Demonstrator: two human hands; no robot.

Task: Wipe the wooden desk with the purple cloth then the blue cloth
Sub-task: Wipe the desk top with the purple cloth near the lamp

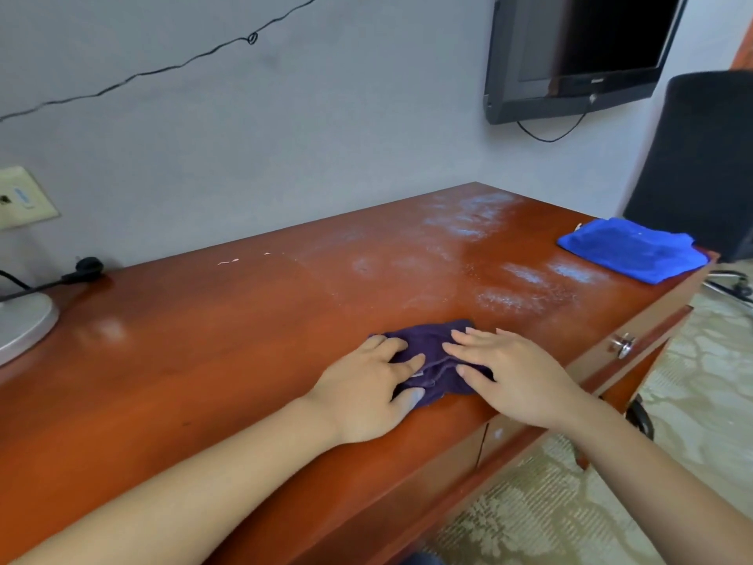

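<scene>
Wooden desk [228, 320]: long reddish top set against a grey wall; drawer fronts ran along its near right edge. White dusty smears [525, 297] lay over the right half of the top, from the far edge toward the blue cloth; the left half looked cleaner and glossy.

Monitor [578, 51]: dark, mounted on the wall above the desk's far right corner. Not part of the step.

Chair [701, 157]: black back, just beyond the desk's right end.

Lamp base [20, 324]: grey disc at the far left of the top, with a cord beside it.

Blue cloth [633, 250]: folded, lying at the right end of the top, untouched; held for the second pass.

Purple cloth [428, 352]: bunched, flat on the top near the front edge, just short of the smears.

Left hand [366, 389]: fingers slightly curled, pressing on the cloth's left part.

Right hand [513, 377]: fingers straight and fairly close together, laid flat on the cloth's right part.

Step judged in hand: the purple-cloth wipe, early, as the smears were still plain. Done well, it would call for even downward pressure through both palms, the cloth spread wider, overlapping strokes carried rightward through the residue, and a stop short of the blue cloth so dust was not pushed into it.
</scene>
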